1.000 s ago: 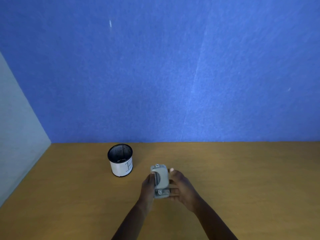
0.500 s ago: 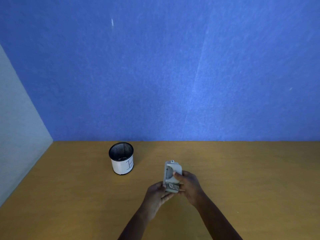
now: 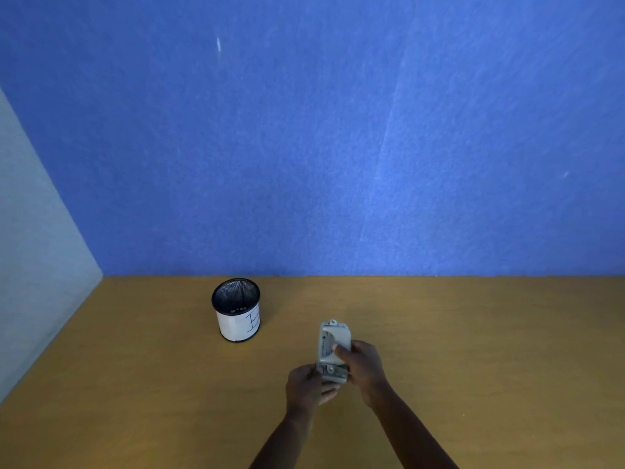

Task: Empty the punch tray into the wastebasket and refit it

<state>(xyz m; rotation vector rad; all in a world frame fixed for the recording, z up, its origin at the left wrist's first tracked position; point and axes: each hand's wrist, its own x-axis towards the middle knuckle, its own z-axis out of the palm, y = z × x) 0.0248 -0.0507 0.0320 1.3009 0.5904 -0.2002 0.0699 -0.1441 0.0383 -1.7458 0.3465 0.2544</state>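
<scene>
A grey hole punch (image 3: 333, 343) stands on end above the wooden table (image 3: 473, 350), its underside turned toward me. My left hand (image 3: 306, 387) grips its lower end from the left. My right hand (image 3: 363, 365) holds it from the right, thumb pressed on its face. The pale tray on that face is hard to tell apart from the body. The wastebasket (image 3: 236, 309), a small black mesh cup with a white paper band, stands to the left of the punch, apart from both hands. A few small bits lie inside it.
A blue felt wall (image 3: 338, 147) rises straight behind the table. A grey side panel (image 3: 30, 265) closes off the left edge.
The punch has been turned from its side to stand on end, and has shifted a little to the right. Both hands changed their grip, the left dropping under its lower end.
</scene>
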